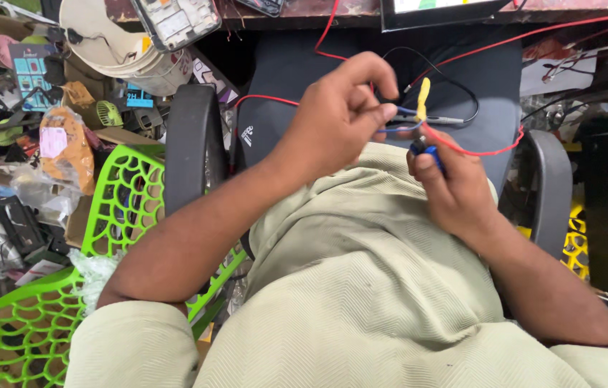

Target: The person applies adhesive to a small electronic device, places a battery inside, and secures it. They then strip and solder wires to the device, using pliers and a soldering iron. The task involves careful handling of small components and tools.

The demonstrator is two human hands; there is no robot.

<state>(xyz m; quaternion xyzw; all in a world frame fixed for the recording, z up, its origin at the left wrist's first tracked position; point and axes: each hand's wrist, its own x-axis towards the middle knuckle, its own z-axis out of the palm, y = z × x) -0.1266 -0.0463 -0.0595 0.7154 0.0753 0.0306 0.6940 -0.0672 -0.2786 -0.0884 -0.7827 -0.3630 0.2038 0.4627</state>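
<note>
- Left hand: raised over the lap, fingers curled, thumb and forefinger pinched shut on thin blue wires that run across to the other hand.
- Right hand: closed around a small blue component, thumb pressed on top; most of the part is hidden in the grip, so its shape cannot be told.
- Yellow piece: stands just above the blue component, between the two hands; long axis near upright, upper end pointing away from the body toward the desk edge, tilted slightly right.
- Position of the work: held in the air above the dark trousers, in front of the pale ribbed shirt, touching no surface.
- Red wire: loops from the right hand out to the right and up toward the desk; a black wire arcs behind it.
- Risk, judged: the blue wires look fine and taut between the hands; a pull apart could tear them from the component.
- Risk, judged: the red and black leads cross close to the work; a snag could drag the part from the fingers.
- Risk, judged: a dropped part could fall toward the cluttered floor beside the green lattice chair and be hard to find.
</note>
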